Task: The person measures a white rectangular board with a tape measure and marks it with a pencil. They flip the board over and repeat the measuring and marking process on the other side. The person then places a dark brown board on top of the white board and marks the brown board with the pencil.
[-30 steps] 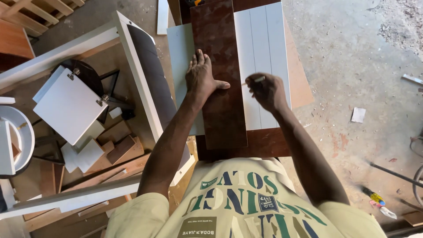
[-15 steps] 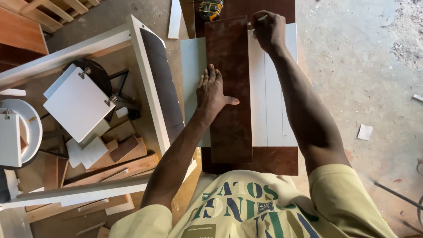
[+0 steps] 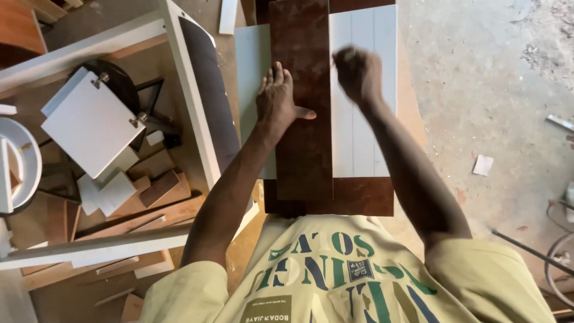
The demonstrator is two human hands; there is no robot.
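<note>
A long dark brown board (image 3: 302, 149) lies lengthwise on a white grooved panel (image 3: 365, 119), which rests on a wider brown sheet (image 3: 359, 197). My left hand (image 3: 278, 104) lies flat on the brown board's left edge, fingers spread, thumb pointing right. My right hand (image 3: 357, 73) is a blurred fist on the white panel, right beside the brown board's right edge. The earlier frames show a thin pencil in its fingers; here the blur hides it.
A white cabinet frame (image 3: 185, 90) stands to the left with a white hinged door (image 3: 89, 122) and wood offcuts (image 3: 161, 188) inside. Concrete floor (image 3: 478, 72) lies to the right, with a paper scrap (image 3: 482, 165) and cables (image 3: 556, 251) at the edge.
My right hand ran up to the far end of the brown board's right edge, then came back toward me along it. My left hand stayed pressed on the board.
</note>
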